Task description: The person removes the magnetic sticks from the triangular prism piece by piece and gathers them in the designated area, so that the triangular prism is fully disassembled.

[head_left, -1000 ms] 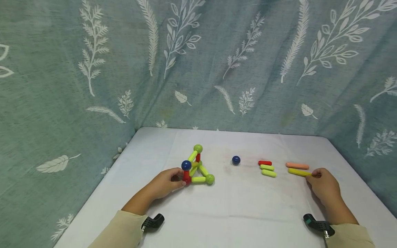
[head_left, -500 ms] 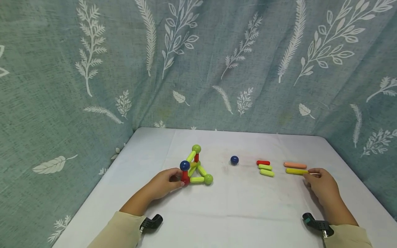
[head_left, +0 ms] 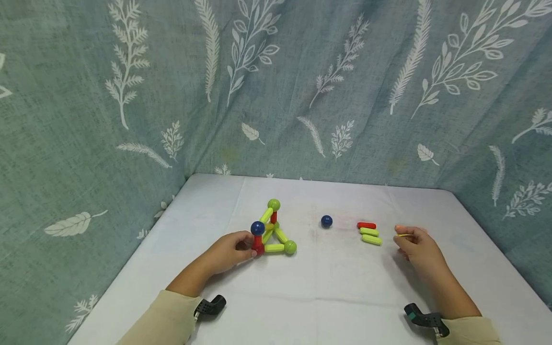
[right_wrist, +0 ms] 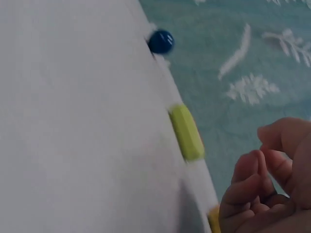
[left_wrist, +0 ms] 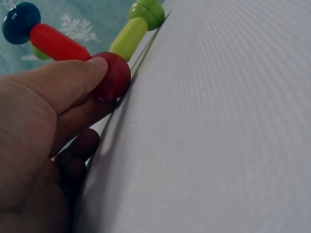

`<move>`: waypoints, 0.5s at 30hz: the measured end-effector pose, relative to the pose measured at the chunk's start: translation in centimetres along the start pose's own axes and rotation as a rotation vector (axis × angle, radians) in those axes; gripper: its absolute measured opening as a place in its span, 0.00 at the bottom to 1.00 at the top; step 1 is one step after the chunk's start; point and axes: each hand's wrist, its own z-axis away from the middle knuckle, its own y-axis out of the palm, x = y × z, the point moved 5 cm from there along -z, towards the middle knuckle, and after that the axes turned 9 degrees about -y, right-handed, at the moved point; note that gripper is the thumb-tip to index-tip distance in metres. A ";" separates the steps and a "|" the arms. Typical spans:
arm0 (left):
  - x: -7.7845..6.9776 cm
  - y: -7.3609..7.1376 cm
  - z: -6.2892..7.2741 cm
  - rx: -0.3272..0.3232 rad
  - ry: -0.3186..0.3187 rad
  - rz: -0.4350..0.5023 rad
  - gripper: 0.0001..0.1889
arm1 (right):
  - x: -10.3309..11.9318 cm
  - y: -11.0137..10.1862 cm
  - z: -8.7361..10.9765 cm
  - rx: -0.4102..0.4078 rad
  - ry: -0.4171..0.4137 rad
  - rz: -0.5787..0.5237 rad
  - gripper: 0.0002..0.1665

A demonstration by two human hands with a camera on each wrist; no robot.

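My left hand point(head_left: 230, 251) pinches the red ball point(left_wrist: 114, 77) at the near left corner of a ball-and-rod structure. From that ball a red rod point(left_wrist: 60, 42) rises to a blue ball point(head_left: 258, 228), and a lime rod point(head_left: 274, 248) runs to a green ball point(head_left: 290, 247). Another green ball point(head_left: 273, 205) tops the rear red rod. My right hand point(head_left: 420, 249) hovers at the right with fingers loosely curled, nothing seen between them in its wrist view. A yellow rod point(right_wrist: 213, 219) lies behind its fingers; in the head view a yellow sliver shows through the finger gap.
A loose blue ball point(head_left: 326, 221) sits right of the structure. Farther right lie a short red rod point(head_left: 366, 225) and two lime rods point(head_left: 371, 239). An orange rod is mostly hidden behind the right hand. Patterned cloth point(head_left: 293, 96) borders the white table point(head_left: 327, 306).
My right hand has moved left from the yellow rod's right end and now covers most of the yellow and orange rods. The left hand keeps its grip on the red ball.
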 end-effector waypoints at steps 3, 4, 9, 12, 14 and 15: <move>-0.2 -0.1 0.0 0.019 0.006 0.006 0.13 | 1.0 1.7 0.7 0.104 -0.034 -0.023 0.23; -0.2 -0.1 0.0 0.027 0.009 0.008 0.13 | 1.4 2.2 0.9 0.146 -0.045 -0.031 0.23; -0.3 -0.1 0.1 0.041 0.032 0.018 0.12 | 3.3 5.1 2.3 0.306 -0.086 -0.076 0.21; -0.3 0.0 0.0 0.044 0.039 0.027 0.12 | 4.3 6.9 2.7 0.370 -0.101 -0.090 0.18; -0.2 -0.1 0.0 0.051 0.036 0.035 0.13 | 4.9 8.1 2.9 0.405 -0.113 -0.099 0.16; -0.2 -0.1 -0.1 0.056 0.034 0.037 0.13 | 5.3 8.7 2.9 0.423 -0.121 -0.099 0.16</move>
